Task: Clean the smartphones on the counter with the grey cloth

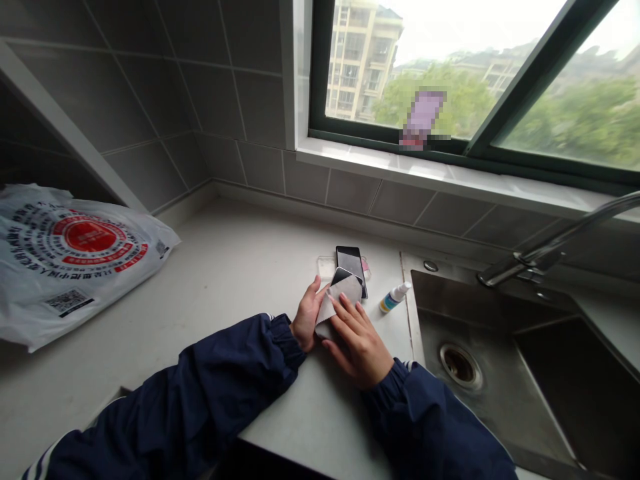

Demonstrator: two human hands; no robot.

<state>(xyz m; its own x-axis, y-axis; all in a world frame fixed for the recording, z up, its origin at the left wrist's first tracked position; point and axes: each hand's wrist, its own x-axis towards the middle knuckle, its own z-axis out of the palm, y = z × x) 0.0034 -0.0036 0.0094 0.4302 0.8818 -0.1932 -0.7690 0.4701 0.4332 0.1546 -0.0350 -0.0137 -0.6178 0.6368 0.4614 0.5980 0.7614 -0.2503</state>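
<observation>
My left hand grips a smartphone from its left side, thumb raised along the edge. A grey cleaning cloth with a zigzag edge covers most of its screen. My right hand presses the cloth against the phone, its fingers laid over the fabric. Just beyond, a second dark phone lies on the counter, partly hidden by the held one. A clear phone case shows beside it, with something pink on the right. A small spray bottle with a white cap lies or leans right of my hands.
To the right is a steel sink with a faucet reaching over it. A white plastic bag with red and black print sits on the counter at left. Behind are a tiled wall and a window.
</observation>
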